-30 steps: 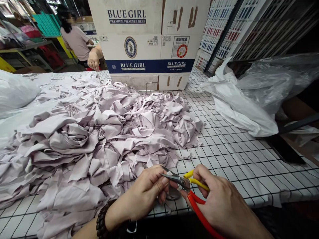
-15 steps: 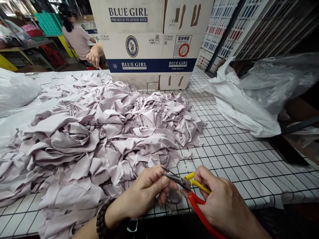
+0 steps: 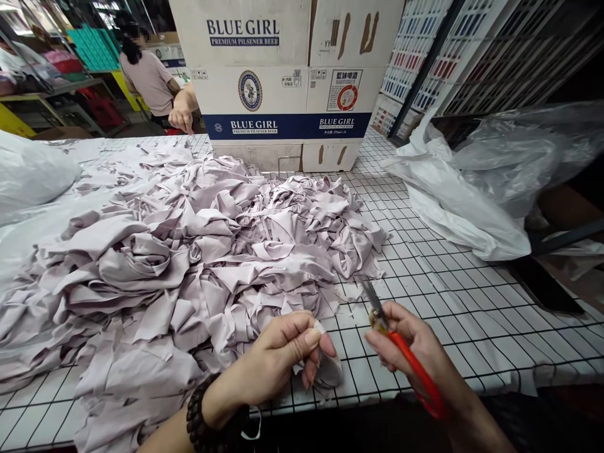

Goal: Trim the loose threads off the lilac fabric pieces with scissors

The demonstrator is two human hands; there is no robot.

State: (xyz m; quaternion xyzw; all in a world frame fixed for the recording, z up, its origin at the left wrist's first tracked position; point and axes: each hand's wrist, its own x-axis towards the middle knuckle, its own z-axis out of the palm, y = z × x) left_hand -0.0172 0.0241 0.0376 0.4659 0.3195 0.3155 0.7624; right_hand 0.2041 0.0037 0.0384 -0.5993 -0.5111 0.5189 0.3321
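Heap of pale mauve fabric pieces (image 3: pixel 212 242), on white, black-gridded tabletop (image 3: pixel 427 272), centre to left; large white-and-blue cardboard carton (image 3: pixel 285 94), behind heap; crumpled white plastic bag (image 3: pixel 460 201), right of both; flat black rectangular slab (image 3: pixel 542 286), before bag; red-handled metal scissors (image 3: pixel 414 361), in right hand (image 3: pixel 428 347), front right.

The left hand (image 3: pixel 278 352) sits near six o'clock, thumb and forefinger pinched, the left forearm (image 3: pixel 165 434) toward seven. Apart from it, the right hand (image 3: pixel 419 346) curls tightly between four and five.
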